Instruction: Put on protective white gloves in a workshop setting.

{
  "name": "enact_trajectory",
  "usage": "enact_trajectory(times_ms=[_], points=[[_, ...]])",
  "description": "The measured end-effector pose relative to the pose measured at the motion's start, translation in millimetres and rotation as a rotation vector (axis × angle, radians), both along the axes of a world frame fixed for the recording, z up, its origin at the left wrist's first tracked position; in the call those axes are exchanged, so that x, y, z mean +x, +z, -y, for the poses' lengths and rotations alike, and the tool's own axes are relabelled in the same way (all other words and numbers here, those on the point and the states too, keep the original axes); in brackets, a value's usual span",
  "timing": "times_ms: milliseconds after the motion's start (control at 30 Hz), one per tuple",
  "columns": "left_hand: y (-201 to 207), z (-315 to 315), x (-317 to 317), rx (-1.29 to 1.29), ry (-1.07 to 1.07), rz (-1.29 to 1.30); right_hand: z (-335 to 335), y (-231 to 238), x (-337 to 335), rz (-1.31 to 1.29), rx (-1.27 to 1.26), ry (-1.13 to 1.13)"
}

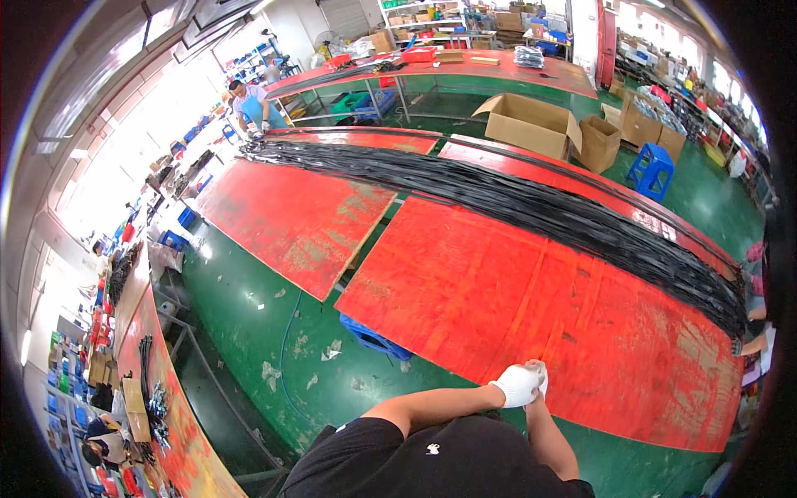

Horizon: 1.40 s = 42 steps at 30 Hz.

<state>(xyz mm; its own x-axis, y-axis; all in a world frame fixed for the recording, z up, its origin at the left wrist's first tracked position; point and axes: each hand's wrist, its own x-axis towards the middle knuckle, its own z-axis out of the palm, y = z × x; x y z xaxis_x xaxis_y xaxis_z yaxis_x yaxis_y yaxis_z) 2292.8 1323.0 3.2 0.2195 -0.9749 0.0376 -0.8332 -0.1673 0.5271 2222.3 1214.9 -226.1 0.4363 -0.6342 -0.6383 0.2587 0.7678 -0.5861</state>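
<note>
In front of my body, over the near edge of the red table (465, 282), my two hands are together. My left hand (513, 387) wears a white glove and its fingers are closed. My right hand (541, 378) is pressed against it and partly covered, with its fingers curled in. Anything between them is hidden. Beyond the hands, a long thick bundle of black strips (498, 192) runs along the far half of the tabletop, out of reach of both hands.
At the far left end of the bundle a co-worker (254, 108) in a blue apron stands with hands at the strips. Another person's hand (754, 345) is at its right end. Behind are an open cardboard box (531, 126) and a blue stool (651, 171). A gap splits the tabletop.
</note>
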Motion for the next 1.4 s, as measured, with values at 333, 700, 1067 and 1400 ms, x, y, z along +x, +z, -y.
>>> enact_trajectory(times_ms=[333,700,1067,1400], points=[[-0.3,-9.7,-5.9,0.005,-0.027,-0.095,-1.7,1.3,-2.6,0.022,-0.007,-0.042],[-16.4,-24.4,-7.3,0.011,-0.057,-0.133,-12.2,14.7,-11.2,0.027,0.020,0.062],[-37.1,-34.1,-8.3,0.074,-0.070,-0.156,-24.0,-4.7,-25.1,-0.144,0.033,0.177],[-52.1,-32.5,-13.6,0.140,-0.071,-0.203,-22.9,-57.5,-43.2,-0.154,0.071,0.267]])
